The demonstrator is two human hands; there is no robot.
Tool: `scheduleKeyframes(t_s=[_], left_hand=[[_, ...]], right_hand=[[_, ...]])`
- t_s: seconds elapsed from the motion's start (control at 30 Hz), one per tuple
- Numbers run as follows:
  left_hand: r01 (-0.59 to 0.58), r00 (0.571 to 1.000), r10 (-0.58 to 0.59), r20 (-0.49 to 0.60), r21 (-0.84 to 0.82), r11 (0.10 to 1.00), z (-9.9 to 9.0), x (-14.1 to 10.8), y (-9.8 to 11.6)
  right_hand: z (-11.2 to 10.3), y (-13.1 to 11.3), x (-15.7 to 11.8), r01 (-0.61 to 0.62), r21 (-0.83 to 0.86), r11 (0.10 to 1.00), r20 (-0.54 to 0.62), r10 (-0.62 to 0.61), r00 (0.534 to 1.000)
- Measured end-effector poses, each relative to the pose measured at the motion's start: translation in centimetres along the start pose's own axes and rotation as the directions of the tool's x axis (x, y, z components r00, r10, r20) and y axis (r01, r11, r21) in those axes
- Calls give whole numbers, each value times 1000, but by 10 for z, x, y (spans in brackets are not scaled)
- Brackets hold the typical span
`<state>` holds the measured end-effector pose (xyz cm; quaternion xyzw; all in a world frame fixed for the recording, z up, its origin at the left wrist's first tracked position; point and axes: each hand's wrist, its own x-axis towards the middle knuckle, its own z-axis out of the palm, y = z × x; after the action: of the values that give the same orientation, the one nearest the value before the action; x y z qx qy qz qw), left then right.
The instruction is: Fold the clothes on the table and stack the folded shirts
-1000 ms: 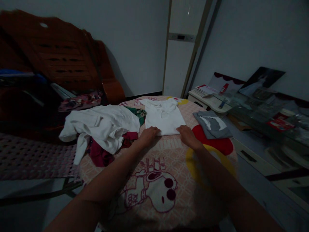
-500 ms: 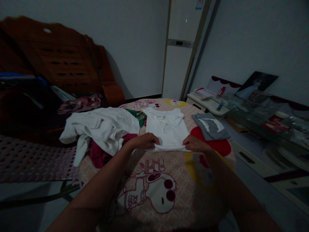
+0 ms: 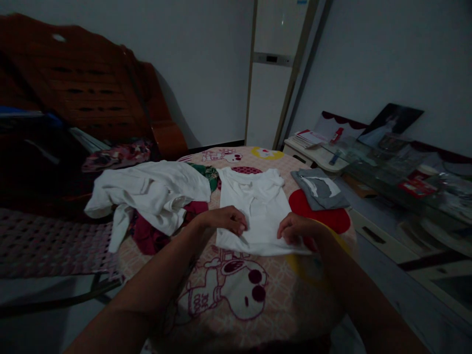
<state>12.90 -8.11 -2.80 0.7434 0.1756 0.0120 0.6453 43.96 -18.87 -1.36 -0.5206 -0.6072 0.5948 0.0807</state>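
A white shirt (image 3: pixel 258 216) lies spread on the round table, its neckline at the far side and its hem toward me. Over its left part rests my left hand (image 3: pixel 229 220), fingers loosely bent and a little apart, nothing gripped. My right hand (image 3: pixel 297 227) is above the right part near the hem, its fingers also curled loosely and open. Whether the fingertips touch the fabric is hard to see in the dim light.
A heap of white clothing (image 3: pixel 147 191) with maroon cloth (image 3: pixel 147 238) under it lies at left. A folded grey garment (image 3: pixel 320 189) sits at right on the patterned tablecloth (image 3: pixel 280 305). A wooden chair (image 3: pixel 88 93) and a glass-topped cabinet (image 3: pixel 383 172) flank the table.
The shirt's lower edge, gripped and folded up earlier, has been let go and now lies flatter and nearer to me. Both hands have loosened. The view has shifted slightly.
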Motion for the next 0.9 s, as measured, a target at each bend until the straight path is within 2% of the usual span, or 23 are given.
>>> scheduleKeyframes(t_s=[0.07, 0.1, 0.13, 0.2, 0.27, 0.3, 0.4, 0.5, 0.73, 0.9], left_hand=[[-26, 989, 17, -146, -57, 998, -4, 4, -5], [-54, 970, 45, -240, -32, 998, -7, 6, -7], [-84, 937, 90, -337, 32, 996, -9, 9, -10], [-120, 843, 225, -488, 237, 964, -11, 14, -17], [-98, 768, 365, -526, 467, 879, -10, 18, -25], [-72, 752, 418, -511, 565, 822, -8, 20, -29], [-2, 762, 484, -429, 747, 665, -4, 25, -41], [20, 791, 475, -387, 791, 611, -3, 27, -48], [33, 784, 477, -397, 794, 607, -3, 26, -49], [44, 778, 477, -408, 793, 607, -2, 28, -48]], right_hand=[[2, -3, -2, -6, 40, 999, -2, 6, 1000], [3, -4, -2, 2, 45, 999, -8, -1, 1000], [3, -5, -2, 12, 47, 999, -18, -11, 1000], [1, -8, 2, 36, 63, 997, -81, -31, 996], [-2, -9, 10, 77, 83, 994, -226, -57, 973], [-4, -10, 15, 100, 91, 991, -315, -66, 947], [-6, -9, 29, 138, 105, 985, -531, -62, 845], [-4, -7, 38, 111, 119, 987, -619, -13, 785], [0, 0, 41, 111, 108, 988, -646, -15, 763], [-2, 3, 43, 130, 121, 984, -644, -22, 765]])
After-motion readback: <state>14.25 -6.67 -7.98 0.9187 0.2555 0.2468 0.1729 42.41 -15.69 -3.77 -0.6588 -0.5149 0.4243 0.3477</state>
